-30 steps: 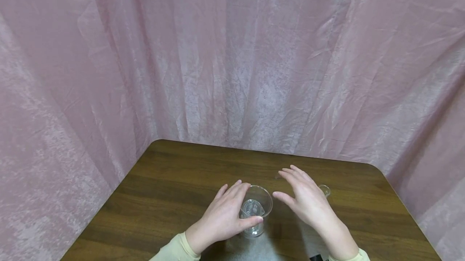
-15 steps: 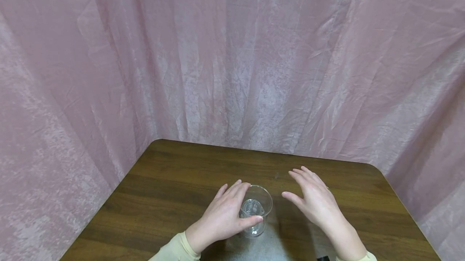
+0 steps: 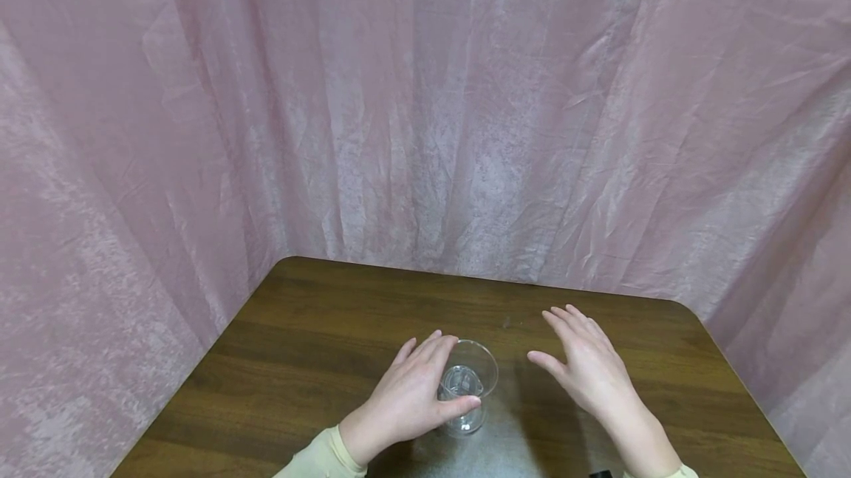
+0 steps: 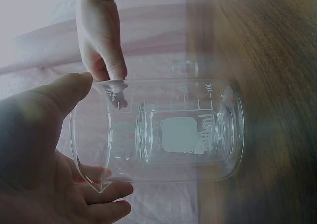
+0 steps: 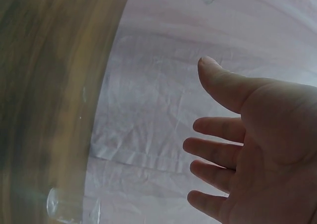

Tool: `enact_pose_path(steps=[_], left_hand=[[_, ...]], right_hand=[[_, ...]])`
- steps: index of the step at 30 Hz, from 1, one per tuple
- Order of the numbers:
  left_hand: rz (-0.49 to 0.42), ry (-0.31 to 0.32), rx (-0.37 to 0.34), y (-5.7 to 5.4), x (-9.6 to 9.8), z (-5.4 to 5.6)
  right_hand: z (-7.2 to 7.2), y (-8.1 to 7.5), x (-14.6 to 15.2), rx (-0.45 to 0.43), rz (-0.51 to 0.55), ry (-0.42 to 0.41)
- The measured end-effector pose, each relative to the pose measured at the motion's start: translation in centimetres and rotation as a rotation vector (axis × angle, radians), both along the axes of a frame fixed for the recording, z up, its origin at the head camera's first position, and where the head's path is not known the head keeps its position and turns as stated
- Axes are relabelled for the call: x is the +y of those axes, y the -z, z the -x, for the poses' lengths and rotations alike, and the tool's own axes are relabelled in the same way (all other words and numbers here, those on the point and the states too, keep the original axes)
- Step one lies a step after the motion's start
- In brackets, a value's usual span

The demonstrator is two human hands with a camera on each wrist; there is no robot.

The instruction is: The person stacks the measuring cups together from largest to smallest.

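Note:
A large clear glass beaker (image 3: 488, 367) with white graduation marks stands upright on the table, and a smaller glass vessel (image 4: 171, 135) sits nested inside it. My left hand (image 3: 412, 400) holds the beaker near its rim, with the thumb on the near side and the fingers along the left and far side. To the right, my right hand (image 3: 592, 371) hovers over the table, apart from the beaker, its fingers spread and its palm bare. In the right wrist view a small glass vessel (image 5: 72, 206) stands on the table; the right hand hides it in the head view.
The brown wooden table (image 3: 346, 301) has rounded far corners. Behind and beside it hang pink curtains (image 3: 425, 131). A tiny clear speck (image 3: 507, 322) lies on the table beyond the beaker. A small black object (image 3: 600, 474) shows near the right wrist.
My right hand has moved to the right, away from the beaker, and now covers the small glass seen beside it earlier. The left hand and the beaker have stayed put.

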State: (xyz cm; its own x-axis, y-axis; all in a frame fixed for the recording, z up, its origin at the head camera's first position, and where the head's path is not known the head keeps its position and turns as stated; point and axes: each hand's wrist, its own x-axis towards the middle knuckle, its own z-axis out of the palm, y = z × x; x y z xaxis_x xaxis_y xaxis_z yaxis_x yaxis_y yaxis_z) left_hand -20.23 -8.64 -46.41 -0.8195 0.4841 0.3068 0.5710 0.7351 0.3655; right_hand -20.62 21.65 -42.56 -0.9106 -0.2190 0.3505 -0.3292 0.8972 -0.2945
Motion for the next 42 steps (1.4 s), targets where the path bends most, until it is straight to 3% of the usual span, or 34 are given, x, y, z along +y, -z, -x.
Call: enact_pose_path(steps=[42], left_hand=[[0.023,-0.01,-0.024,0.0,0.1,0.1]], right_hand=[[1.0,1.7,4.7,-0.102,-0.008,0.096]])
